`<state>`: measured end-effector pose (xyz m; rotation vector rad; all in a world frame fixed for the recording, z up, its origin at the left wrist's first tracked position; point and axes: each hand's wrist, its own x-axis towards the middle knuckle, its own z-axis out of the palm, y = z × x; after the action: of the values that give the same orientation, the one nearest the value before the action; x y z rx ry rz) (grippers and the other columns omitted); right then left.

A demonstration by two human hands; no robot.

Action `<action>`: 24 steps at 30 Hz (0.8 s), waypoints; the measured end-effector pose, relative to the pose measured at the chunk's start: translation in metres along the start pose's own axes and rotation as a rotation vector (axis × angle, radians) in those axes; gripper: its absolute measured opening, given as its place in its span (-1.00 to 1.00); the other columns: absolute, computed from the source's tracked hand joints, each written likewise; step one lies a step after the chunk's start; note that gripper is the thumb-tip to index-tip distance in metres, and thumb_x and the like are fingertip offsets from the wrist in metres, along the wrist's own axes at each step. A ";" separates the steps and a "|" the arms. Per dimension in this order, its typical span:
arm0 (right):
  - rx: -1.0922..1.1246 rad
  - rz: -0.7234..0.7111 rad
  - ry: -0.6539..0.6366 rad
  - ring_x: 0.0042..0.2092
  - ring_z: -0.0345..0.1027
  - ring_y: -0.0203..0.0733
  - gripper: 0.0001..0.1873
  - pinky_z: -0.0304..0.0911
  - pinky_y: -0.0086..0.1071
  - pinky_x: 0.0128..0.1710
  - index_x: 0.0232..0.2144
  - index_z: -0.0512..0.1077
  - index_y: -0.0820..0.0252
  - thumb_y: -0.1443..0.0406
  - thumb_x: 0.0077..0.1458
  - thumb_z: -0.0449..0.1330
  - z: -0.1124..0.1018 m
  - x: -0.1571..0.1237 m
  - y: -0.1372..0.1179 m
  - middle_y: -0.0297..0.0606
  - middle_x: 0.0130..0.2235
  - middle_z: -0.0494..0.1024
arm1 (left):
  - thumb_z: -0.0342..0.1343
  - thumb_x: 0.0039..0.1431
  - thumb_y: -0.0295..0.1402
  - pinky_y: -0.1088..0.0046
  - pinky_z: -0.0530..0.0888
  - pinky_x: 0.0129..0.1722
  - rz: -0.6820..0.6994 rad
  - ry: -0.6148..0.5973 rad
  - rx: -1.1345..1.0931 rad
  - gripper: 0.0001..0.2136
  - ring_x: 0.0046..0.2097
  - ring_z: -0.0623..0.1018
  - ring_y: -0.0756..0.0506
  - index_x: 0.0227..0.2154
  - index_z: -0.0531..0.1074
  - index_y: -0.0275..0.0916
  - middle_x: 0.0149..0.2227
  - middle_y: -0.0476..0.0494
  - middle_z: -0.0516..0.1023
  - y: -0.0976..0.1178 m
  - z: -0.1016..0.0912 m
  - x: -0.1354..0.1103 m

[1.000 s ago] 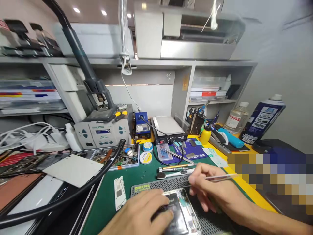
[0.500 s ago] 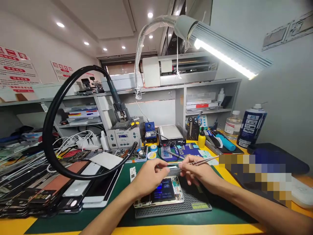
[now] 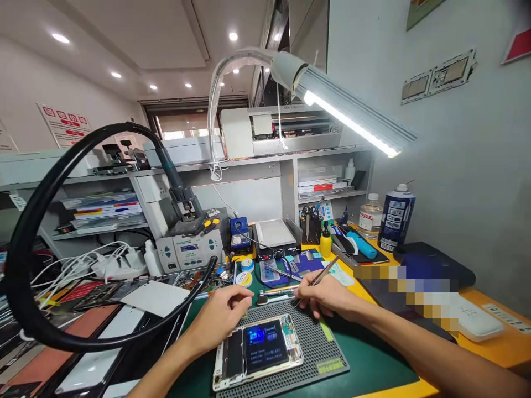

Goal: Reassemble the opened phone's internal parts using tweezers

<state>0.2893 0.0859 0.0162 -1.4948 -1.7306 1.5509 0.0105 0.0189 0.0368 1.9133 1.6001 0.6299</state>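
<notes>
At lower centre, an opened, pale-framed rectangular device [image 3: 259, 351] lies on a grey perforated mat [image 3: 317, 340]. Near its upper-left edge curls the left hand [image 3: 226, 310] — grip impossible to tell — and, centre-right, the right hand [image 3: 323, 293] pinches slim metal tweezers [image 3: 327, 270].

The opened, pale-framed device [image 3: 265, 348] lies flat on a grey mat [image 3: 312, 348], tweezers [image 3: 325, 271] slanting nearby.
</notes>
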 end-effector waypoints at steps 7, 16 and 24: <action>-0.037 -0.015 0.048 -0.05 0.56 -0.04 -0.66 0.53 -0.08 -0.08 0.11 0.46 0.19 0.18 0.37 0.26 -0.010 0.001 0.001 -0.14 0.08 0.57 | 0.17 0.40 -0.17 0.16 0.60 -0.02 -0.031 -0.054 0.059 -0.67 -0.01 0.60 -0.17 0.07 0.46 -0.27 0.05 -0.19 0.54 -0.006 -0.015 0.021; -0.049 -0.111 -0.013 -0.25 0.56 -0.19 -0.72 0.54 -0.27 -0.29 0.05 0.48 0.22 0.21 0.37 0.27 -0.003 0.004 0.001 -0.22 -0.09 0.61 | 0.18 0.39 -0.20 0.10 0.56 0.06 0.049 -0.097 0.211 -0.69 0.06 0.57 -0.18 0.08 0.45 -0.25 0.11 -0.22 0.52 -0.004 0.008 0.022; -0.098 -0.216 -0.002 -0.29 0.55 -0.21 -0.76 0.52 -0.29 -0.31 -0.02 0.51 0.23 0.20 0.37 0.27 0.027 0.008 -0.022 -0.26 -0.15 0.62 | 0.17 0.41 -0.19 0.14 0.58 0.02 0.096 -0.096 0.198 -0.69 0.02 0.59 -0.16 0.08 0.45 -0.25 0.09 -0.22 0.53 -0.011 0.014 0.029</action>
<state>0.2541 0.0839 0.0240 -1.2998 -1.9235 1.3762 0.0172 0.0469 0.0195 2.1406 1.5673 0.4238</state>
